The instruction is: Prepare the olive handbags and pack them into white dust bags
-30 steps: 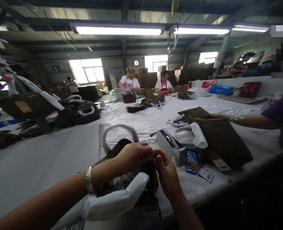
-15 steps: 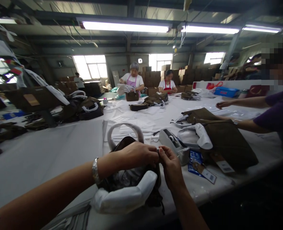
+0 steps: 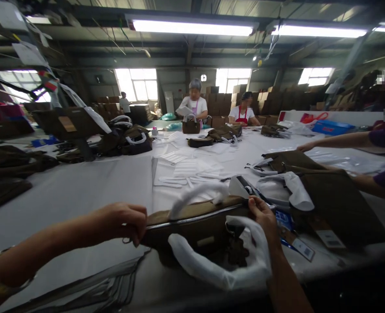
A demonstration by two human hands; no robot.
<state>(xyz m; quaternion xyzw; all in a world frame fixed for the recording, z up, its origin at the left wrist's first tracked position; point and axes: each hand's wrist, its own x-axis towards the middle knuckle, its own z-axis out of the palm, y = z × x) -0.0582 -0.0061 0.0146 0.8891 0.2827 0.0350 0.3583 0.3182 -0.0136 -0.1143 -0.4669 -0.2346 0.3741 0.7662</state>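
Observation:
A dark olive handbag [image 3: 195,230] stands in front of me with its metal zipper [image 3: 192,217] closed across the top. Its two carry handles are wrapped in white covering; the front handle [image 3: 212,271] hangs down toward me and the back handle [image 3: 197,193] arches up. My left hand [image 3: 127,221] is closed at the left end of the zipper; its fingers hide the pull. At the right end, my right hand [image 3: 262,213] pinches the bag's top corner between thumb and fingers.
A grey tape dispenser [image 3: 240,184] sits behind my right hand. To the right lie a larger olive bag [image 3: 339,204] and paper tags [image 3: 303,250], near a co-worker's arms [image 3: 342,141]. Flat dark-edged sheets [image 3: 114,282] lie front left. White strips [image 3: 179,169] and more bags are farther back.
The bag's top was open and now its zipper is closed. My left hand has moved from beside my right hand to the bag's left end. The view has shifted slightly.

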